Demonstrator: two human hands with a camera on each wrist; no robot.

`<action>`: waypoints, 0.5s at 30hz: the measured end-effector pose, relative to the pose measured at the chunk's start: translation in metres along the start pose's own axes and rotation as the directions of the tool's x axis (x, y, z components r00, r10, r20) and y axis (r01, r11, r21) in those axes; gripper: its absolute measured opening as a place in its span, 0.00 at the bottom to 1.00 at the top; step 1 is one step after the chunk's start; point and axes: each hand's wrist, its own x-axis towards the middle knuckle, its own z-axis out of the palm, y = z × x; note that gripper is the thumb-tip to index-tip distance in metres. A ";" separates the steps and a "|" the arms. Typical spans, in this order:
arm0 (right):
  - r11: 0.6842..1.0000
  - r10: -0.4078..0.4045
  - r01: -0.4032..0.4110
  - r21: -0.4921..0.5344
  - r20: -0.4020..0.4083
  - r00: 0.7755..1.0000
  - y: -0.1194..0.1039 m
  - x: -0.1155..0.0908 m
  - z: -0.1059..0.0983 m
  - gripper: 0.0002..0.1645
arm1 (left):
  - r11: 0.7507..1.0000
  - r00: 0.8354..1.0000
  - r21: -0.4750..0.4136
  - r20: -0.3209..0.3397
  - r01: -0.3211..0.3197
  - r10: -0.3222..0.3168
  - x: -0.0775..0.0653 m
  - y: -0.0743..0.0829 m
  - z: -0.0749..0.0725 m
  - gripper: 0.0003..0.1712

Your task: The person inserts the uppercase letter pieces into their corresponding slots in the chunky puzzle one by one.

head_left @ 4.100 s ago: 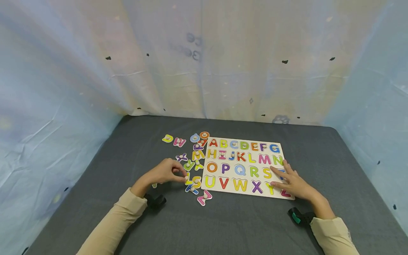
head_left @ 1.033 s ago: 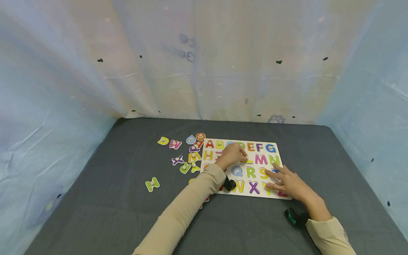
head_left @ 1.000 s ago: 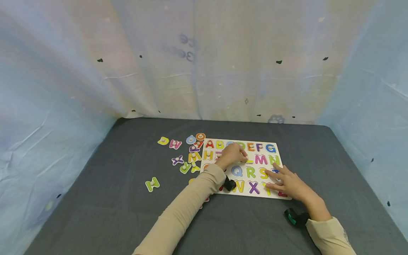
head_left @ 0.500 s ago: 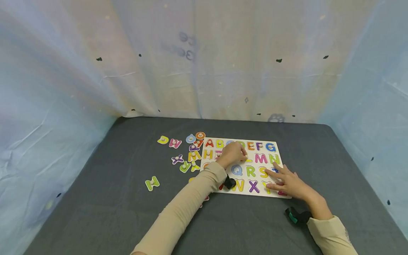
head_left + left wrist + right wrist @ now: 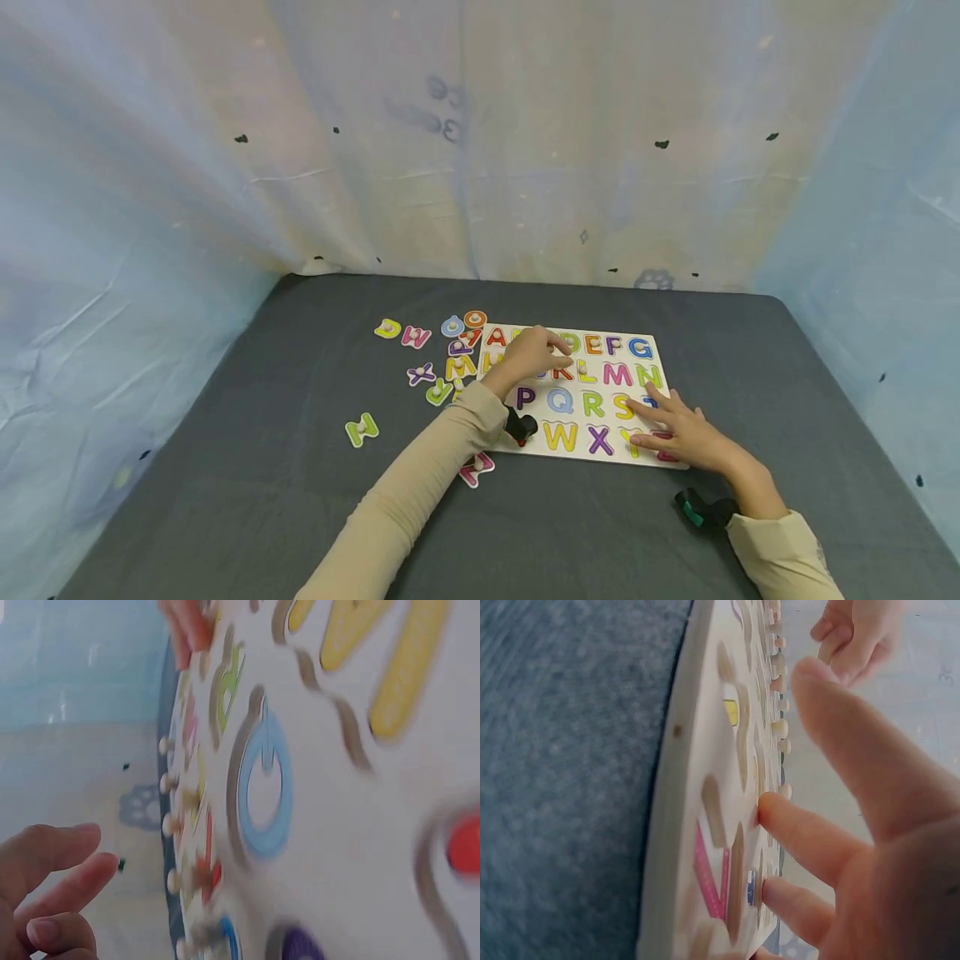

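Observation:
The white alphabet puzzle board (image 5: 540, 419) lies on the dark table. My left hand (image 5: 531, 352) hovers over its upper middle with relaxed fingers and nothing between them; the left wrist view shows those fingers (image 5: 64, 859) apart from the board. Just right of that hand, the yellow L piece (image 5: 587, 372) sits in its slot, knob up. My right hand (image 5: 692, 435) rests on the board's right side with spread fingers, its fingertips (image 5: 772, 810) touching the surface in the right wrist view. The left hand and forearm hide part of the board's left side.
Loose knobbed letters lie left of the board, among them a green H-like piece (image 5: 362, 430), a purple X (image 5: 422, 374), a pink W (image 5: 416, 337) and an orange O (image 5: 475, 319). A pink Z-like piece (image 5: 476, 469) lies below the board. Fabric walls (image 5: 480, 167) surround the table.
My left hand carried the yellow L from the loose pile to the board, set it in its slot and let go. It has now lifted and shifted slightly left. The right hand stays put.

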 end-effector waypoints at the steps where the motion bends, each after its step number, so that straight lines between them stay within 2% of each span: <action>1: 1.000 -0.002 0.002 0.002 0.000 1.000 0.000 0.000 0.000 0.44 | 1.000 1.000 -0.024 -0.008 0.002 -0.002 -0.002 -0.004 -0.002 0.11; 7: 1.000 0.001 -0.001 0.009 0.001 1.000 -0.001 -0.001 0.000 0.44 | 0.991 0.997 -0.129 -0.073 -0.025 0.016 -0.011 -0.034 -0.018 0.11; 11: 1.000 0.001 -0.001 0.018 0.000 1.000 -0.003 -0.002 0.001 0.44 | 0.984 0.992 -0.178 -0.124 -0.022 -0.001 -0.018 -0.052 -0.033 0.11; 15: 1.000 0.005 -0.005 0.022 0.002 1.000 -0.003 -0.002 0.000 0.44 | 0.988 0.984 -0.156 -0.180 -0.013 -0.015 -0.025 -0.069 -0.047 0.12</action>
